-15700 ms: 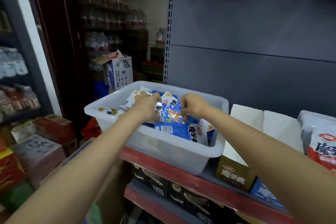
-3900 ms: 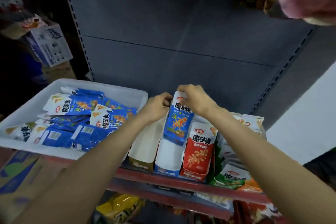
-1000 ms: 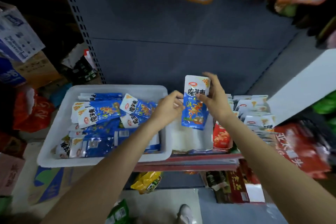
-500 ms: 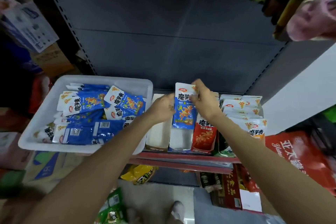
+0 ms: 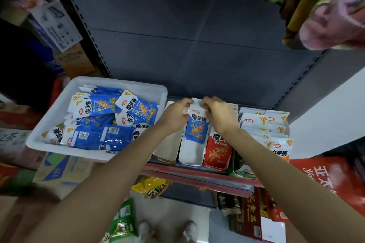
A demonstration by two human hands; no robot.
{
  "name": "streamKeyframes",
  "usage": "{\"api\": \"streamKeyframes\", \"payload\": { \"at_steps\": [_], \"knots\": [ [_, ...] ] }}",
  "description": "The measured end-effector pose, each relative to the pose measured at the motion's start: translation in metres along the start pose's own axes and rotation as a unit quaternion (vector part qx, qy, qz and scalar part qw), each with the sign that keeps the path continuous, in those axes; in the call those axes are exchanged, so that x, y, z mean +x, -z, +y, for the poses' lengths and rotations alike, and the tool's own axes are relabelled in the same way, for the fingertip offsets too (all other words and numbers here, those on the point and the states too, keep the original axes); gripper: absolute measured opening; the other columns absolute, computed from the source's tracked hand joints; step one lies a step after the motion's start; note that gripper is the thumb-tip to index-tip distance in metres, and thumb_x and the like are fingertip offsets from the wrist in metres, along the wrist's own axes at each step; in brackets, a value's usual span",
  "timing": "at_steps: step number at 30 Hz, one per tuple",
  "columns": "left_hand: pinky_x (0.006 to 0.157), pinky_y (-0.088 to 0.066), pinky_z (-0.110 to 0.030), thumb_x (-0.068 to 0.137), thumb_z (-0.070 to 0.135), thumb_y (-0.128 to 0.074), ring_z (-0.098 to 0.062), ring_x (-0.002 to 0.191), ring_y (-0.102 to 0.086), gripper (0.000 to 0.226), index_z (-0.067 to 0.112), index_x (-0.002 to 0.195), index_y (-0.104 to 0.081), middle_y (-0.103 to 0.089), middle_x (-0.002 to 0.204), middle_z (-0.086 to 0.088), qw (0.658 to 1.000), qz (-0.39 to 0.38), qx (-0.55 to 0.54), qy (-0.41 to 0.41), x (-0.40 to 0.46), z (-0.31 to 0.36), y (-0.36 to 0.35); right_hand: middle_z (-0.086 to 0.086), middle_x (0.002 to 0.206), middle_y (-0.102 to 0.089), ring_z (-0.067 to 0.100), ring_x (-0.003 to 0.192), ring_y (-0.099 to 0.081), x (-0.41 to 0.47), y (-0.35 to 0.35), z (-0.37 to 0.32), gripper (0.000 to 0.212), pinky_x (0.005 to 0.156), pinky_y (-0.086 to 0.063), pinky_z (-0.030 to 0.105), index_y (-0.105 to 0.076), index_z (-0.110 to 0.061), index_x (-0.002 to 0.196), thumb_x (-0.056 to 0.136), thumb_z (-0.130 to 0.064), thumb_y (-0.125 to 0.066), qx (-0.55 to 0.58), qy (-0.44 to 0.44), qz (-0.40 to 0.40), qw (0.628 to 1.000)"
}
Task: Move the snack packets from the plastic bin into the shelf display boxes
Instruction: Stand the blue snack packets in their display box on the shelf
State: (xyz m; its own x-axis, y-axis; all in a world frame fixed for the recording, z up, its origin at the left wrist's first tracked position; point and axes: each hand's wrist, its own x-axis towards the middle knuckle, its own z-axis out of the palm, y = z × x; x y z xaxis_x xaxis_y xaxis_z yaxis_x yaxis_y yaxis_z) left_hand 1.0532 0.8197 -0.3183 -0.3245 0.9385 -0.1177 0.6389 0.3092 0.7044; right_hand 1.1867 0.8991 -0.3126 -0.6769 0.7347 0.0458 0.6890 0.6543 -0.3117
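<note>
While most of the stock is yet to be moved, the job looks barely begun: the white plastic bin (image 5: 59,112) at the left of the shelf (image 5: 197,173) holds a loose heap of blue snack packets (image 5: 102,124), glossy foil pouches with white tops, lying flat and overlapping at all angles.

Just right of the bin stands an empty display box (image 5: 167,148), a narrow white-lined cardboard tray with a low front lip. Beside it, the blue-fronted display box (image 5: 190,154) has one blue packet (image 5: 197,128) standing at its back and a bare white floor in front, so by my judgement it needs many more.

Both hands are at that packet's top edge. The left hand (image 5: 174,117) has its fingers curled and pinches the upper left corner; the right hand (image 5: 221,116) curls over the upper right corner, pinching it too. The packet leans slightly backwards, its lower edge inside the box.

Further right, the red display box (image 5: 216,156) shows a red packet at its front, touching the blue-fronted box's side. Past it lie white-topped packets (image 5: 264,124) in rows, crinkled and shiny, reaching to the shelf's right end.
</note>
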Motion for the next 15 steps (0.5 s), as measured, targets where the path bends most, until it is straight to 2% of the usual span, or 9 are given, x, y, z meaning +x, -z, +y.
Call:
{"api": "streamKeyframes", "payload": {
  "at_steps": [5, 8, 10, 13, 15],
  "knots": [
    [0.089, -0.043, -0.022, 0.091, 0.004, -0.051, -0.02, 0.117, -0.053, 0.041, 0.01, 0.132, -0.05, -0.055, 0.132, -0.008, 0.999, 0.007, 0.032, -0.011, 0.003, 0.003, 0.003, 0.01, 0.108, -0.053, 0.026, 0.104, -0.051, 0.003, -0.004, -0.002, 0.022, 0.071, -0.046, 0.034, -0.059, -0.01, 0.106, 0.089, -0.004, -0.048, -0.022, 0.022, -0.002, 1.0],
    [0.093, -0.041, -0.023, 0.091, 0.004, -0.051, -0.021, 0.118, -0.052, 0.04, 0.009, 0.13, -0.052, -0.055, 0.131, -0.008, 0.998, 0.01, 0.051, -0.017, 0.004, 0.004, 0.005, 0.009, 0.114, -0.052, 0.024, 0.107, -0.05, 0.006, -0.004, -0.003, 0.023, 0.07, -0.044, 0.031, -0.06, -0.01, 0.112, 0.091, -0.008, -0.05, 0.012, 0.016, 0.009, 1.0],
    [0.097, -0.041, -0.028, 0.09, 0.004, -0.051, -0.022, 0.117, -0.052, 0.038, 0.009, 0.128, -0.053, -0.055, 0.128, -0.009, 0.998, 0.01, 0.058, -0.023, 0.003, 0.004, 0.007, 0.009, 0.116, -0.052, 0.023, 0.108, -0.05, 0.007, -0.004, -0.006, 0.024, 0.077, -0.047, 0.032, -0.061, -0.011, 0.113, 0.09, -0.009, -0.054, 0.055, 0.004, 0.008, 0.998],
    [0.094, -0.046, -0.035, 0.089, 0.004, -0.049, -0.023, 0.108, -0.056, 0.035, 0.01, 0.122, -0.058, -0.058, 0.122, -0.008, 0.998, 0.024, 0.05, -0.026, 0.0, 0.0, 0.016, 0.008, 0.111, -0.054, 0.021, 0.1, -0.055, 0.011, -0.003, -0.015, 0.022, 0.083, -0.048, 0.032, -0.063, -0.012, 0.108, 0.087, -0.008, -0.06, 0.134, -0.017, 0.012, 0.991],
    [0.092, -0.048, -0.038, 0.088, 0.004, -0.049, -0.022, 0.104, -0.058, 0.033, 0.012, 0.119, -0.059, -0.06, 0.119, -0.007, 0.997, 0.05, 0.047, -0.02, -0.003, -0.005, 0.026, 0.006, 0.107, -0.055, 0.016, 0.091, -0.056, 0.014, -0.003, -0.025, 0.021, 0.079, -0.045, 0.024, -0.064, -0.012, 0.105, 0.085, -0.006, -0.061, 0.178, -0.028, 0.012, 0.984]
  ]
}}
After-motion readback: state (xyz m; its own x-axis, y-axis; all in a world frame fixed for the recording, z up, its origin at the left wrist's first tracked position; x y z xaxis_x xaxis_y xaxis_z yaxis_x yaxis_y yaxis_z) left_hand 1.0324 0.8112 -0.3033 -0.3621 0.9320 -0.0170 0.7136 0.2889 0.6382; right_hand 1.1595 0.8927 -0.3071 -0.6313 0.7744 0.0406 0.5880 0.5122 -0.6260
